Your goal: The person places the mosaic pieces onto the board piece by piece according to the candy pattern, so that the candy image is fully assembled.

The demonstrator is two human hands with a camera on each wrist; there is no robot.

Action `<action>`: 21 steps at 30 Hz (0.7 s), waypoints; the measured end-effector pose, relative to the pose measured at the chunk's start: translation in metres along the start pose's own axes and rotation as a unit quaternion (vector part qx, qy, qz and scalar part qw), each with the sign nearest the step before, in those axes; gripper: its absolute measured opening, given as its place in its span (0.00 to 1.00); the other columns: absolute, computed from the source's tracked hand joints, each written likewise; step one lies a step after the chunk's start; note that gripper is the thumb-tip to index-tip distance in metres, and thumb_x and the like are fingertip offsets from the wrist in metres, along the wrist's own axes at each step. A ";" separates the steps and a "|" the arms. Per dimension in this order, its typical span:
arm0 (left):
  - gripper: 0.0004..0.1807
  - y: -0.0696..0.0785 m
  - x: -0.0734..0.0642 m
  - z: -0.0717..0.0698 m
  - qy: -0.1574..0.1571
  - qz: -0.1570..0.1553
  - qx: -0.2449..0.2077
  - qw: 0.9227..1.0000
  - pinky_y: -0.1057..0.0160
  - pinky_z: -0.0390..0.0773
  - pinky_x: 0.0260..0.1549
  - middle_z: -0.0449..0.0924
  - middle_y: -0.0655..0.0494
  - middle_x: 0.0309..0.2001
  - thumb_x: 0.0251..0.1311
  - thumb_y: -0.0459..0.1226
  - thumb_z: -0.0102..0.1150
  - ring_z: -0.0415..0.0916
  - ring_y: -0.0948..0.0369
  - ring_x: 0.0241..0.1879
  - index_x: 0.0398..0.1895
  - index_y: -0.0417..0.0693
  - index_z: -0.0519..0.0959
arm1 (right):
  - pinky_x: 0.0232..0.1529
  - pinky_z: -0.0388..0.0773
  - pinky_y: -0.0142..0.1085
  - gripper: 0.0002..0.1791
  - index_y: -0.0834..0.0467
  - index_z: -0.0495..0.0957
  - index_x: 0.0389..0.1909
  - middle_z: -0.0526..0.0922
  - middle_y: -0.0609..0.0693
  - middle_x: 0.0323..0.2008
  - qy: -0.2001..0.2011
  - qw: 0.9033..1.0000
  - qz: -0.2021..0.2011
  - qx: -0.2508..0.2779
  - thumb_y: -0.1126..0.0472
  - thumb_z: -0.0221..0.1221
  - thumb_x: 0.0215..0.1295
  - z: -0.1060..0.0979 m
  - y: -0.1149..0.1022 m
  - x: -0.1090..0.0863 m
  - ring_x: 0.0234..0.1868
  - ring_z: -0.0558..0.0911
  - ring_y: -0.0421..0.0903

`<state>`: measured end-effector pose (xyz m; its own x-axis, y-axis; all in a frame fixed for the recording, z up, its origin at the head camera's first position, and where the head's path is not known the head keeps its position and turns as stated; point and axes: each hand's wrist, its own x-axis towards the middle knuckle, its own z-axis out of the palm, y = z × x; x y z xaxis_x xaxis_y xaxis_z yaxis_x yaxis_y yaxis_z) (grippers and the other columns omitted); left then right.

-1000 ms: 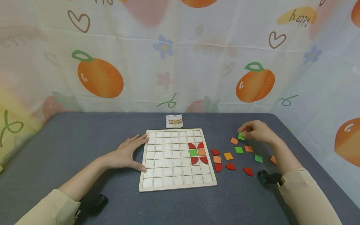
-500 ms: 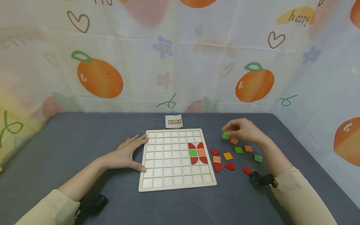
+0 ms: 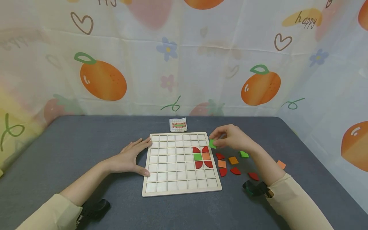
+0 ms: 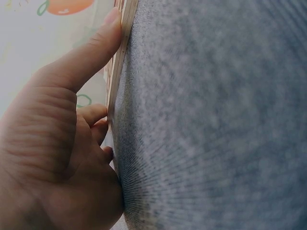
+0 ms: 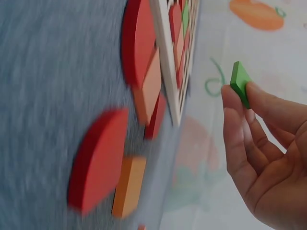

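Observation:
My right hand [image 3: 234,137] pinches a green square tile [image 5: 240,84] between thumb and fingertips, raised beside the right edge of the wooden grid board [image 3: 169,175]. My left hand [image 3: 129,158] rests with spread fingers along the board's left edge, thumb and fingertips on the rim; the left wrist view shows the thumb [image 4: 96,52] on that edge. Toward the board's right side, a green square [image 3: 197,157] and an orange square [image 3: 206,156] sit in neighbouring cells, with red quarter-round pieces [image 3: 199,164] in the cells above and below them.
Loose tiles lie right of the board: red quarter-rounds [image 3: 235,171], an orange-yellow square [image 3: 233,160], a light orange square [image 3: 222,164], a green square [image 3: 244,154] and an orange one [image 3: 281,164]. My right forearm hides others. A small pattern card [image 3: 178,125] lies behind the board.
My right hand has carried the green tile leftward from among the loose tiles to the board's right edge. The left hand and the board have stayed in place.

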<state>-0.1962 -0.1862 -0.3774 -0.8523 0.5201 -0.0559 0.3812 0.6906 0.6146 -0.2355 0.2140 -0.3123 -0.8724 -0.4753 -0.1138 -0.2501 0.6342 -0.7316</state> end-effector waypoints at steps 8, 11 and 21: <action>0.64 0.000 0.000 0.000 0.001 -0.001 0.000 1.000 0.29 0.36 0.71 0.43 0.46 0.81 0.40 0.58 0.76 0.36 0.36 0.79 0.78 0.44 0.54 | 0.45 0.86 0.43 0.14 0.60 0.83 0.51 0.87 0.55 0.44 -0.028 0.999 -0.020 0.007 0.64 0.62 0.66 0.020 -0.019 0.007 0.41 0.88 0.50; 0.64 0.000 0.000 0.000 0.000 -0.001 -0.001 1.000 0.29 0.35 0.71 0.43 0.46 0.81 0.40 0.58 0.76 0.36 0.36 0.79 0.78 0.44 0.53 | 0.44 0.86 0.43 0.13 0.59 0.83 0.50 0.87 0.53 0.43 -0.033 0.999 -0.026 0.002 0.63 0.62 0.66 0.026 -0.024 0.010 0.40 0.88 0.51; 0.64 0.001 0.000 -0.001 0.000 -0.004 0.000 1.000 0.29 0.36 0.71 0.43 0.45 0.81 0.40 0.59 0.76 0.36 0.35 0.78 0.78 0.44 0.53 | 0.45 0.83 0.45 0.08 0.49 0.85 0.42 0.88 0.47 0.41 -0.029 0.999 -0.029 0.006 0.61 0.64 0.64 0.037 -0.038 0.021 0.39 0.85 0.46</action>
<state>-0.1962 -0.1858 -0.3762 -0.8551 0.5150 -0.0600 0.3751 0.6943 0.6143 -0.2289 0.1574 -0.3122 -0.8304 -0.5462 -0.1102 -0.2938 0.5974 -0.7462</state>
